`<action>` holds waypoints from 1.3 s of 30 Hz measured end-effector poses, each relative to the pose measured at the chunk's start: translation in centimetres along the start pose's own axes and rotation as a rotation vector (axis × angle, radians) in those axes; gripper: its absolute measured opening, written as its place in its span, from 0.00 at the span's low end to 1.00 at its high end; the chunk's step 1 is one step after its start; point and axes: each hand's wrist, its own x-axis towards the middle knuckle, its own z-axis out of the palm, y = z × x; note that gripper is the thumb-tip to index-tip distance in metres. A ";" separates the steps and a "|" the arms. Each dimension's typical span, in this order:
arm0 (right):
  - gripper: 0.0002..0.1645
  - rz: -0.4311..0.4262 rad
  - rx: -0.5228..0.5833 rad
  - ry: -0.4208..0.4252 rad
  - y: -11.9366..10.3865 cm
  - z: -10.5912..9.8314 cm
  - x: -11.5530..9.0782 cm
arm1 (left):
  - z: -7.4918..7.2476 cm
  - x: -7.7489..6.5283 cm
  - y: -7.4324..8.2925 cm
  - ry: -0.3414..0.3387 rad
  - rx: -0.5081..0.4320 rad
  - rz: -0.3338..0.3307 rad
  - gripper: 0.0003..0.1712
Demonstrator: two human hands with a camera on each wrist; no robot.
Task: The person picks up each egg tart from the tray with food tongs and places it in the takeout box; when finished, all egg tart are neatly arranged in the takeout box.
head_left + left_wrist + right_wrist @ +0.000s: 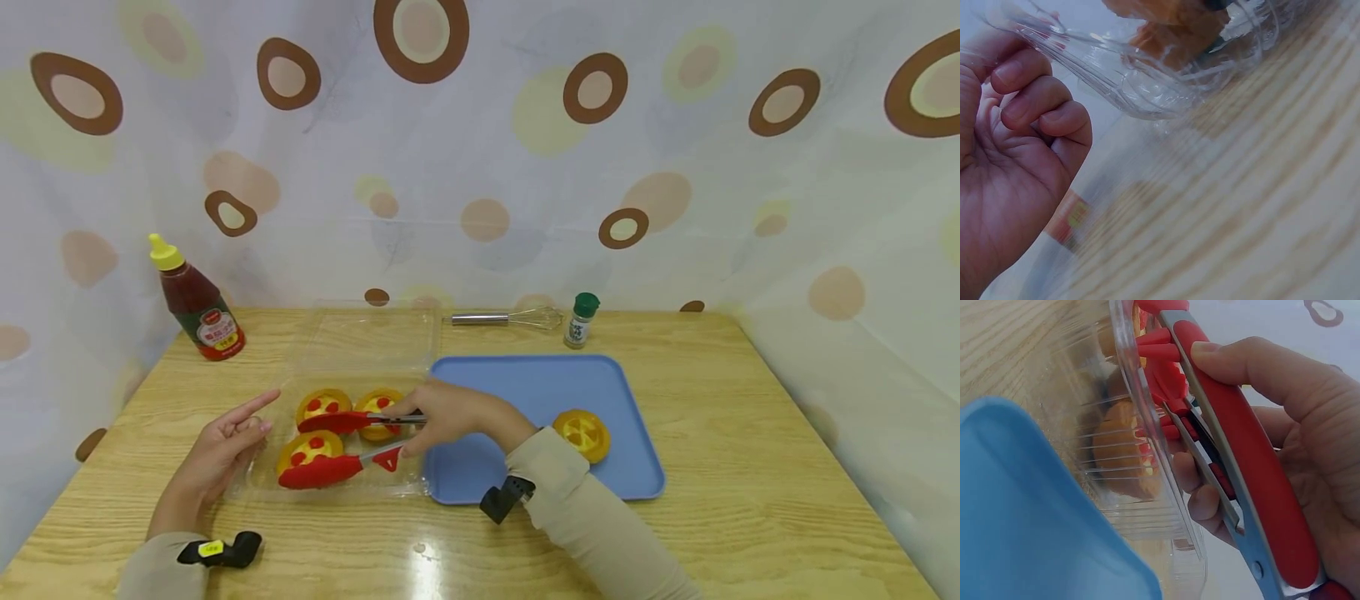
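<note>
Bottle, dark red and yellow-nozzled, stands beyond the left fingers; its label bears a red oval logo and Chinese lettering too small to read surely. The left hand has its index finger straight and the others loosely bent, at the left side of a clear, lidded plastic box. Just right of those fingers, it holds three round golden tarts, yellow-filled and dotted red. Red-tipped metal tongs, tips spread about the front tart, reach left from the right hand, whose fingers grip the red-padded handles. Right of these fingers, a blue rectangular tray bears a golden, yellow-segmented tart; beyond, a green-capped shaker has an unreadable white label.
</note>
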 end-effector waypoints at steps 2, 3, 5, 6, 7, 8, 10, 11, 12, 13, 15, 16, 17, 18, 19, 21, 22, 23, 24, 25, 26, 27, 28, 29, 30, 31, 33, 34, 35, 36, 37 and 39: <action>0.34 -0.009 0.019 0.005 0.2 0.0 -0.1 | 0.1 0.1 -0.1 0.000 0.003 0.004 0.26; 0.34 -0.012 0.032 0.008 0.3 0.0 -0.2 | 0.1 0.1 -0.1 0.000 0.001 0.005 0.26; 0.34 -0.020 0.058 0.012 0.6 0.0 -0.3 | 0.1 0.2 -0.1 0.002 -0.002 0.003 0.27; 0.34 -0.021 0.076 0.015 0.7 -0.1 -0.4 | 0.1 0.2 -0.1 0.004 -0.003 0.001 0.27; 0.34 -0.024 0.092 0.020 0.8 -0.1 -0.5 | 0.1 0.2 -0.1 0.005 -0.005 -0.003 0.26; 0.34 -0.026 0.100 0.025 1.0 -0.1 -0.5 | 0.1 0.3 0.0 0.008 -0.006 -0.006 0.26; 0.35 -0.032 0.106 0.041 1.2 -0.2 -0.7 | 0.2 0.3 0.1 0.010 -0.007 -0.013 0.26; 0.35 -0.039 0.104 0.050 1.3 -0.2 -0.8 | 0.2 0.3 0.2 0.010 -0.008 -0.016 0.26; 0.35 -0.046 0.101 0.060 1.4 -0.2 -1.0 | 0.2 0.3 0.3 0.010 -0.008 -0.018 0.26; 0.35 -0.057 0.096 0.070 1.5 -0.2 -1.1 | 0.2 0.3 0.3 0.009 -0.009 -0.019 0.26; 0.35 -0.076 0.091 0.090 1.7 -0.2 -1.5 | 0.2 0.3 0.4 0.007 -0.009 -0.022 0.26; 0.36 -0.086 0.094 0.098 1.8 -0.3 -1.8 | 0.2 0.3 0.4 0.008 -0.008 -0.024 0.26; 0.36 -0.096 0.091 0.107 2.0 -0.2 -2.0 | 0.2 0.3 0.4 0.009 -0.005 -0.027 0.26; 0.36 -0.106 0.101 0.116 2.1 -0.2 -2.3 | 0.2 0.3 0.4 0.011 -0.001 -0.030 0.26; 0.36 -0.112 0.110 0.125 2.2 -0.2 -2.5 | 0.2 0.2 0.4 0.013 0.001 -0.034 0.26; 0.37 -0.120 0.131 0.145 2.3 -0.2 -3.1 | 0.2 0.2 0.4 0.018 0.008 -0.041 0.26; 0.38 -0.124 0.142 0.155 2.4 -0.2 -3.4 | 0.2 0.1 0.3 0.021 0.009 -0.044 0.26; 0.38 -0.125 0.147 0.165 2.5 -0.2 -3.7 | 0.2 0.1 0.3 0.022 0.008 -0.046 0.26; 0.39 -0.125 0.160 0.174 2.5 -0.2 -4.1 | 0.1 0.0 0.3 0.021 0.005 -0.046 0.26; 0.39 -0.125 0.165 0.185 2.6 -0.2 -4.4 | 0.1 0.0 0.3 0.019 0.000 -0.047 0.26; 0.40 -0.127 0.169 0.195 2.7 -0.2 -4.8 | 0.2 0.0 0.3 0.019 -0.002 -0.047 0.26; 0.40 -0.130 0.169 0.204 2.7 -0.2 -5.3 | 0.2 -0.1 0.2 0.020 -0.006 -0.048 0.26; 0.41 -0.130 0.170 0.213 2.8 -0.2 -5.7 | 0.2 -0.1 0.2 0.019 -0.008 -0.049 0.26; 0.41 -0.129 0.167 0.223 3.0 -0.2 -6.1 | 0.3 -0.1 0.2 0.017 -0.014 -0.052 0.26; 0.41 -0.127 0.168 0.232 3.1 -0.2 -6.6 | 0.3 -0.2 0.2 0.018 -0.019 -0.055 0.26; 0.42 -0.124 0.161 0.240 3.2 -0.2 -7.0 | 0.3 -0.2 0.3 0.019 -0.022 -0.057 0.26; 0.42 -0.112 0.148 0.256 3.6 -0.3 -8.0 | 0.4 -0.2 0.3 0.018 -0.032 -0.060 0.26; 0.43 -0.104 0.136 0.267 3.8 -0.3 -8.6 | 0.4 -0.2 0.3 0.014 -0.035 -0.059 0.26; 0.43 -0.098 0.125 0.278 4.0 -0.3 -9.1 | 0.4 -0.2 0.3 0.012 -0.041 -0.056 0.27; 0.43 -0.091 0.117 0.288 4.3 -0.3 -9.7 | 0.4 -0.2 0.4 0.009 -0.043 -0.049 0.27; 0.43 -0.085 0.109 0.299 4.5 -0.4 -10.2 | 0.4 -0.2 0.4 0.006 -0.046 -0.044 0.27; 0.43 -0.070 0.097 0.324 5.0 -0.4 -11.3 | 0.5 -0.1 0.4 -0.002 -0.052 -0.036 0.27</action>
